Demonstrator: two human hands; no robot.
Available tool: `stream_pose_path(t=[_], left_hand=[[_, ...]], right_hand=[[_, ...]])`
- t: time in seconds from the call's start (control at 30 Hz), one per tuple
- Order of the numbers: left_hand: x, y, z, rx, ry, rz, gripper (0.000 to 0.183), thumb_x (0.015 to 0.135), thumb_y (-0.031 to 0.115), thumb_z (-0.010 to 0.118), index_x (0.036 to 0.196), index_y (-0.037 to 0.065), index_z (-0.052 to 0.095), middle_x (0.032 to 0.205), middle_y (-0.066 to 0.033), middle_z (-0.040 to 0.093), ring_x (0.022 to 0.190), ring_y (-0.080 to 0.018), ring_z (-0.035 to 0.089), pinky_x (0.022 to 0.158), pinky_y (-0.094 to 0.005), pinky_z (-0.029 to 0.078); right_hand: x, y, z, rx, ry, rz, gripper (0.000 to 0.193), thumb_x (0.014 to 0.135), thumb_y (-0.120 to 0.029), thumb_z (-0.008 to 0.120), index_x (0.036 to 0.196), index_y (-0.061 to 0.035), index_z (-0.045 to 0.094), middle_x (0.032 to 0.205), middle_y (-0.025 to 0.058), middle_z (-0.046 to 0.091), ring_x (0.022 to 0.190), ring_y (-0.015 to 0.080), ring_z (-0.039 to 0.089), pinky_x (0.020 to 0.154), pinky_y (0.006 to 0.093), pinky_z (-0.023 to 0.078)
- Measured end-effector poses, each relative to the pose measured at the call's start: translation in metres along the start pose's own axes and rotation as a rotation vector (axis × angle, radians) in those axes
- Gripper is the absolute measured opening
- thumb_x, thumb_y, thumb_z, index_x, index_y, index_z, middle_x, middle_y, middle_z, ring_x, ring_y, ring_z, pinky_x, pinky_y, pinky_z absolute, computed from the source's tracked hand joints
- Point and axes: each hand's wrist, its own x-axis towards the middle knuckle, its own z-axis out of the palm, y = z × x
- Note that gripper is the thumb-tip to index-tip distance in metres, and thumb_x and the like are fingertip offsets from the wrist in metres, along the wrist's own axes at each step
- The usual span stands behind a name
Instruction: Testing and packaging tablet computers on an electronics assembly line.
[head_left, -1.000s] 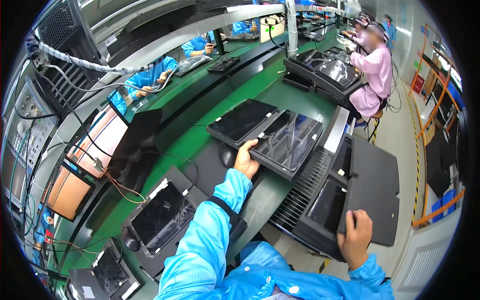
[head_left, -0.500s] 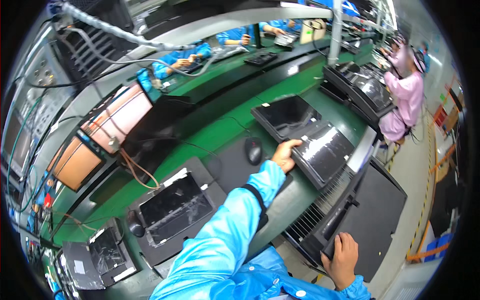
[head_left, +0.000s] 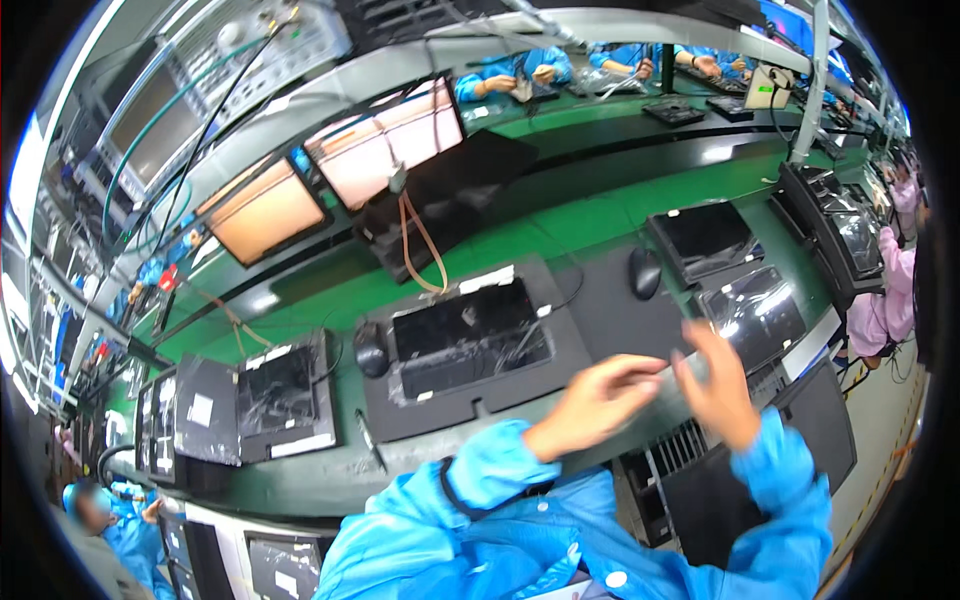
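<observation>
My left hand is over the bench's front edge, its fingers stretched to the right and nothing seen in them. Close beside it, my right hand has its fingers raised and apart, also without anything visible in it. The right hand is nearest to a film-wrapped dark panel at the bench's right end. To the left of both hands, a dark laptop-like device with loose clear film lies in a black foam tray. A black foam board leans below the bench at right.
Two black mice, one right and one left, lie on the green bench. A pen is near its front edge. Another film-covered device sits at left, and a dark panel behind. Lit monitors and co-workers are opposite.
My left hand has let go of the film-wrapped panel, and my right hand has left the foam board. Both have come together near the bench edge. The view has swung left.
</observation>
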Motion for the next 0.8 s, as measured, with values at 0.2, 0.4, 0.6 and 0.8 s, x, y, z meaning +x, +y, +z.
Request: stream_pose_path(t=[0.2, 0.4, 0.6, 0.8], left_hand=[[-0.224, 0.022, -0.08, 0.656, 0.936, 0.078, 0.014, 0.095, 0.004, 0.067, 0.108, 0.001, 0.07, 0.105, -0.0097, 0.071, 0.099, -0.0188, 0.068, 0.089, -0.0315, 0.053], [-0.376, 0.015, -0.102, 0.951, 1.27, 0.096, 0.011, 0.094, -0.003, 0.063, 0.104, -0.002, 0.067, 0.098, -0.0106, 0.07, 0.092, -0.0205, 0.069, 0.085, -0.0316, 0.053], [-0.41, 0.021, -0.125, 1.12, 1.198, 0.259, 0.01, 0.089, -0.006, 0.065, 0.097, -0.001, 0.069, 0.094, -0.0127, 0.071, 0.087, -0.0254, 0.068, 0.081, -0.0343, 0.053], [-0.393, 0.013, -0.15, 1.011, 1.157, 0.214, 0.014, 0.086, -0.004, 0.068, 0.099, 0.0, 0.07, 0.095, -0.0147, 0.07, 0.082, -0.0276, 0.069, 0.076, -0.0331, 0.055]], right_hand=[[0.089, 0.059, 0.139, -0.459, 0.184, 0.19, 0.078, 0.089, -0.044, 0.07, 0.148, -0.0019, 0.043, 0.15, 0.0304, 0.039, 0.138, 0.0475, 0.039, 0.11, 0.0519, 0.039], [0.095, 0.06, 0.181, -0.432, 0.171, 0.466, 0.071, 0.09, -0.046, 0.068, 0.145, -0.0068, 0.049, 0.143, 0.0277, 0.049, 0.123, 0.0451, 0.056, 0.103, 0.053, 0.045], [0.089, 0.067, 0.194, -0.343, 0.291, 0.377, 0.056, 0.087, -0.026, 0.073, 0.133, -0.0023, 0.054, 0.133, 0.0254, 0.053, 0.12, 0.0449, 0.056, 0.102, 0.0453, 0.048], [0.09, 0.083, 0.194, -0.359, 0.232, 0.318, 0.058, 0.089, -0.021, 0.067, 0.143, -0.0066, 0.051, 0.145, 0.0228, 0.045, 0.132, 0.0414, 0.047, 0.11, 0.0449, 0.042]])
